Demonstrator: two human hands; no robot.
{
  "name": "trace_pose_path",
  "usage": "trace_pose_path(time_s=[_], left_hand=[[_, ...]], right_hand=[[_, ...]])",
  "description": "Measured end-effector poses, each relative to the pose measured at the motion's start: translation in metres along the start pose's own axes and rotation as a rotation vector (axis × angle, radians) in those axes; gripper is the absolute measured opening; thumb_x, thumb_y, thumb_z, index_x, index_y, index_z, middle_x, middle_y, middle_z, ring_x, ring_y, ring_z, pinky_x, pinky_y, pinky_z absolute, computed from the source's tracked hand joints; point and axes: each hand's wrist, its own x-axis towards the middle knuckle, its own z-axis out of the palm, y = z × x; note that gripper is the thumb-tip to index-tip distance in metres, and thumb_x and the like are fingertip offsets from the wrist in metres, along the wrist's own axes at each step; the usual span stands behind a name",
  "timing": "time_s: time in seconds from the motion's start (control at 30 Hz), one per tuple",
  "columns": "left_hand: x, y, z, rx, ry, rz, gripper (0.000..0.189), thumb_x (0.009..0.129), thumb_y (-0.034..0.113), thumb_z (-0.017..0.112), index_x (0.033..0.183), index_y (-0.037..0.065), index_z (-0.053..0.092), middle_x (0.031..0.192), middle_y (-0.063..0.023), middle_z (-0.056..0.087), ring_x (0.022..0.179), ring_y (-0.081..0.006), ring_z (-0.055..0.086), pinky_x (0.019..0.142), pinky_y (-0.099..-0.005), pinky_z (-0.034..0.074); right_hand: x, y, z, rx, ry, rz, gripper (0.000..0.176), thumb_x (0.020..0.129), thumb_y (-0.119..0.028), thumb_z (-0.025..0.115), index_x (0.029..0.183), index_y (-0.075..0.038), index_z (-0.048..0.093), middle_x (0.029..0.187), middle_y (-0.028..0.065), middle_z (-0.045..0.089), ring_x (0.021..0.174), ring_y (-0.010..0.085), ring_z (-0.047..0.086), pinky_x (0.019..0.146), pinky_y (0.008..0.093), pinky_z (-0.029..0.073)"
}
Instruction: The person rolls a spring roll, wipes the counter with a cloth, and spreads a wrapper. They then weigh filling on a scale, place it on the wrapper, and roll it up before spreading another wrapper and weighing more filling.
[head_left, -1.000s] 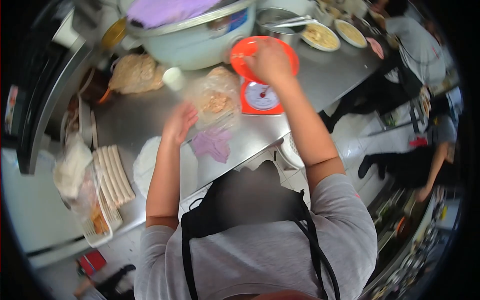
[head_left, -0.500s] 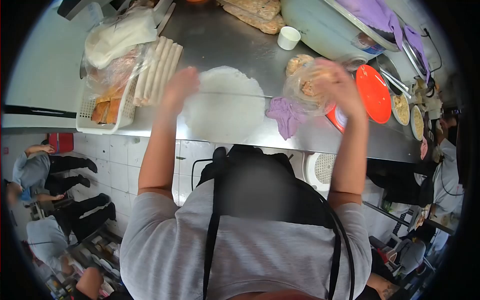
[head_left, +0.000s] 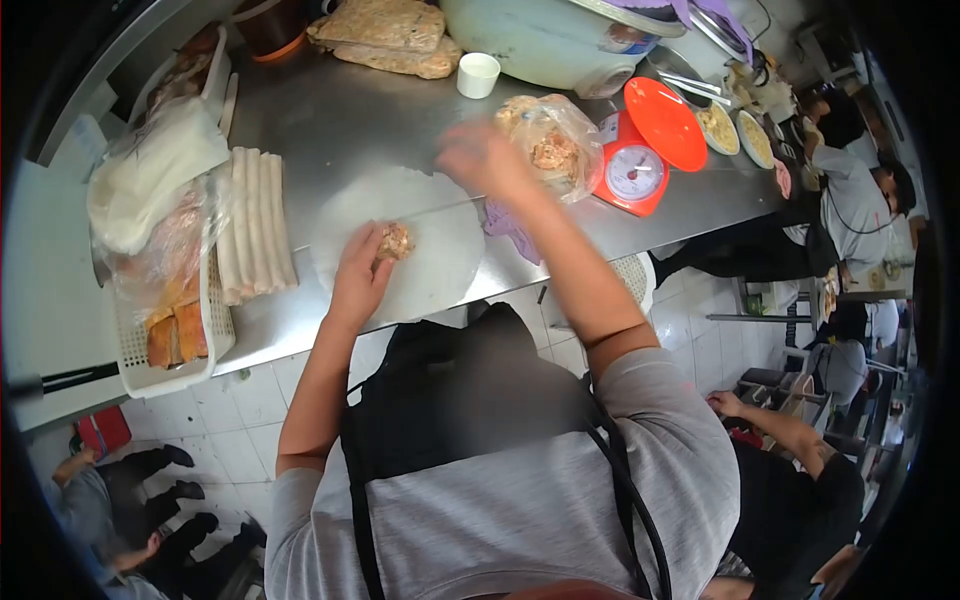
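Note:
A thin, round, whitish wrapper sheet (head_left: 440,265) lies flat on the steel counter near its front edge. On it sits a small lump of orange-pink chopped filling (head_left: 397,240). My left hand (head_left: 360,268) grips the lump from the left, thumb and fingers curved against its side. My right hand (head_left: 485,158) hovers over the sheet's far right edge, its fingers smeared by motion. Right of it, a clear plastic bag (head_left: 575,140) lies open with more filling inside. A purple cloth (head_left: 512,228) is bunched beside the sheet, partly behind my right forearm.
Several long white rolls (head_left: 255,225) lie at left by a white basket (head_left: 222,335) holding browned pieces. Rightward stands a red dial scale (head_left: 633,172). A white cup (head_left: 478,76), bagged filling slabs (head_left: 385,38) and a large tub (head_left: 540,45) are at the back. Other people work nearby.
A lump of filling now lies on the sheet under my left hand. My right hand has left the filling bag and moved left. The camera view has turned.

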Motion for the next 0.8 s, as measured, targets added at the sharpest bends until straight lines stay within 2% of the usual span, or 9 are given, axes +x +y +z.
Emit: trace_pose_path(time_s=[0.07, 0.1, 0.2, 0.3, 0.4, 0.57, 0.67, 0.73, 0.8], left_hand=[[0.001, 0.003, 0.001, 0.004, -0.015, 0.010, 0.044, 0.078, 0.007, 0.056, 0.120, 0.003, 0.046, 0.125, -0.0214, 0.043, 0.114, -0.0370, 0.041, 0.096, -0.0379, 0.033], [0.001, 0.002, 0.001, 0.001, -0.018, 0.013, 0.044, 0.077, 0.007, 0.056, 0.120, 0.003, 0.046, 0.124, -0.0214, 0.043, 0.114, -0.0371, 0.041, 0.096, -0.0379, 0.034], [0.003, -0.004, 0.003, 0.001, -0.021, 0.015, 0.044, 0.077, 0.006, 0.057, 0.119, 0.003, 0.047, 0.124, -0.0209, 0.044, 0.112, -0.0370, 0.042, 0.095, -0.0376, 0.035], [0.005, -0.007, 0.004, 0.015, -0.006, 0.030, 0.042, 0.076, 0.005, 0.058, 0.117, 0.003, 0.049, 0.122, -0.0198, 0.046, 0.111, -0.0362, 0.044, 0.094, -0.0372, 0.036], [0.005, -0.009, 0.006, 0.015, 0.022, 0.034, 0.040, 0.075, 0.004, 0.058, 0.114, 0.003, 0.051, 0.119, -0.0185, 0.049, 0.109, -0.0353, 0.045, 0.093, -0.0373, 0.037], [0.010, -0.013, 0.009, 0.006, 0.070, 0.051, 0.037, 0.074, 0.005, 0.059, 0.110, 0.003, 0.054, 0.111, -0.0166, 0.054, 0.105, -0.0332, 0.048, 0.090, -0.0381, 0.038], [0.015, -0.010, 0.004, 0.081, 0.063, 0.051, 0.035, 0.073, 0.006, 0.060, 0.107, 0.003, 0.056, 0.105, -0.0151, 0.056, 0.099, -0.0329, 0.049, 0.086, -0.0387, 0.039], [0.017, -0.013, 0.005, 0.130, 0.095, 0.051, 0.035, 0.072, 0.008, 0.061, 0.106, 0.004, 0.056, 0.101, -0.0143, 0.056, 0.096, -0.0329, 0.049, 0.084, -0.0386, 0.039], [0.017, -0.020, 0.009, 0.187, 0.106, 0.049, 0.036, 0.071, 0.010, 0.062, 0.105, 0.004, 0.057, 0.098, -0.0137, 0.056, 0.094, -0.0329, 0.049, 0.083, -0.0386, 0.039]], right_hand=[[0.036, 0.031, -0.077, -0.192, 0.209, 0.025, 0.029, 0.077, -0.019, 0.059, 0.102, -0.005, 0.060, 0.097, 0.0170, 0.060, 0.082, 0.0313, 0.060, 0.074, 0.0371, 0.047], [0.055, 0.060, -0.101, -0.418, 0.554, -0.022, 0.029, 0.078, -0.018, 0.057, 0.103, -0.005, 0.059, 0.095, 0.0178, 0.061, 0.083, 0.0327, 0.060, 0.074, 0.0382, 0.048], [0.094, 0.136, -0.157, -0.797, 0.686, 0.276, 0.031, 0.081, -0.023, 0.050, 0.097, 0.002, 0.060, 0.098, 0.0204, 0.061, 0.088, 0.0337, 0.060, 0.075, 0.0401, 0.048], [0.101, 0.155, -0.175, -1.295, -0.175, 0.232, 0.035, 0.080, -0.023, 0.049, 0.097, 0.005, 0.058, 0.101, 0.0261, 0.058, 0.090, 0.0364, 0.058, 0.078, 0.0427, 0.046], [0.088, 0.157, -0.157, -1.020, 0.164, 0.414, 0.027, 0.079, -0.020, 0.048, 0.088, 0.003, 0.061, 0.091, 0.0223, 0.062, 0.084, 0.0337, 0.061, 0.074, 0.0430, 0.047], [0.050, 0.094, -0.127, -0.542, 0.531, 0.179, 0.023, 0.080, -0.022, 0.055, 0.087, -0.003, 0.065, 0.083, 0.0160, 0.065, 0.076, 0.0256, 0.063, 0.065, 0.0354, 0.048], [0.020, 0.048, -0.048, 0.022, 0.197, 0.201, 0.019, 0.083, -0.017, 0.060, 0.095, -0.003, 0.063, 0.079, 0.0015, 0.063, 0.066, 0.0083, 0.055, 0.062, 0.0235, 0.046], [-0.007, 0.027, 0.031, 0.400, -0.030, 0.196, 0.015, 0.083, -0.012, 0.060, 0.094, -0.003, 0.061, 0.080, 0.0017, 0.062, 0.070, 0.0099, 0.057, 0.064, 0.0242, 0.047], [-0.030, 0.019, 0.088, 0.267, -0.090, -0.071, 0.012, 0.078, -0.008, 0.060, 0.089, -0.003, 0.062, 0.086, 0.0076, 0.062, 0.077, 0.0192, 0.059, 0.069, 0.0279, 0.048]])
